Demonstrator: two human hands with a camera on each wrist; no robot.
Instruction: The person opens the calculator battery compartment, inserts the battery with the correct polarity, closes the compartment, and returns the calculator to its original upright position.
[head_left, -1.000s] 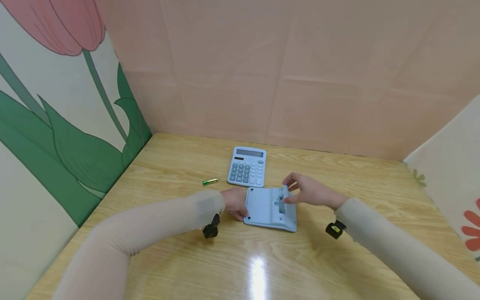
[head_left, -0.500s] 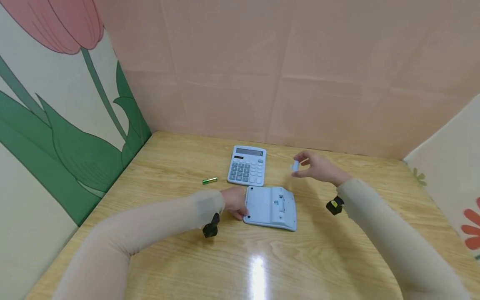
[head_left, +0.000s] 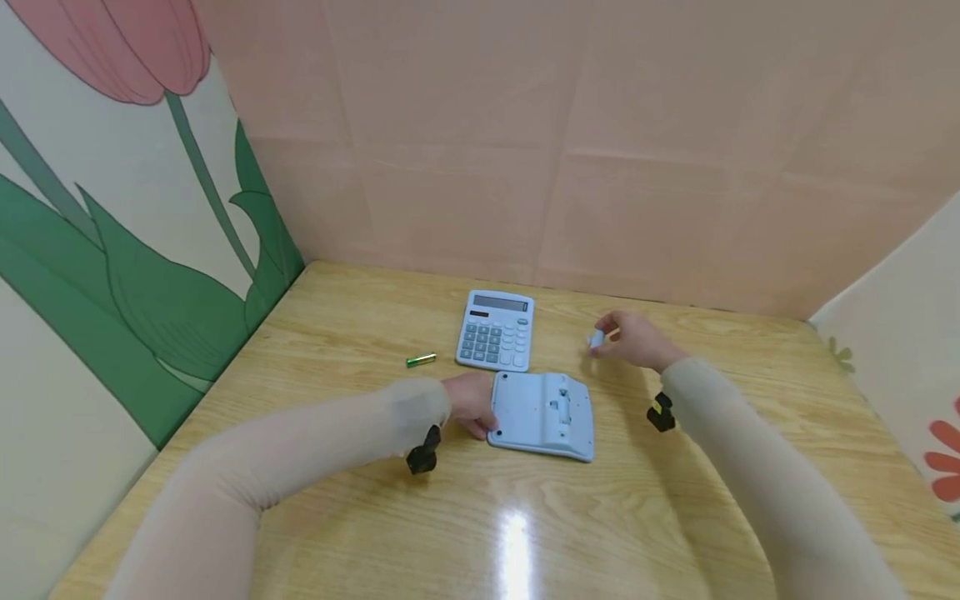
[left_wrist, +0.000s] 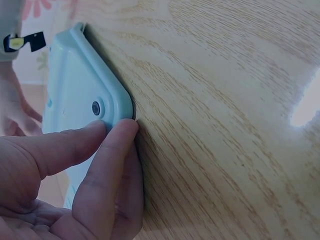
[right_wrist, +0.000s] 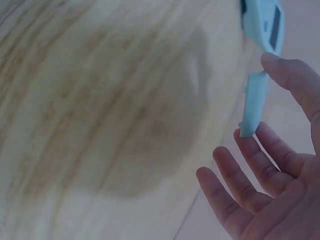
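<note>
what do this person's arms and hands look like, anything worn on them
The left sleeve and right sleeve are long and pale beige. A small black device hangs below the left sleeve; another, with a yellow mark, below the right. The left hand and right hand wear no gloves.

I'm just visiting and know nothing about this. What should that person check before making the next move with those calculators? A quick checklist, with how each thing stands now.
1. Face-down calculator steadied: ok, the left hand pinches its corner.
2. Battery compartment uncovered: ok, it is exposed.
3. Small blue cover in hand: ok, the right hand holds it between thumb and fingers.
4. Small blue cover touching the table: cannot tell.
5. Battery inside the compartment: cannot tell, too small to make out.
6. Green battery in hand: not ok, it lies on the table beside the face-up calculator.
</note>
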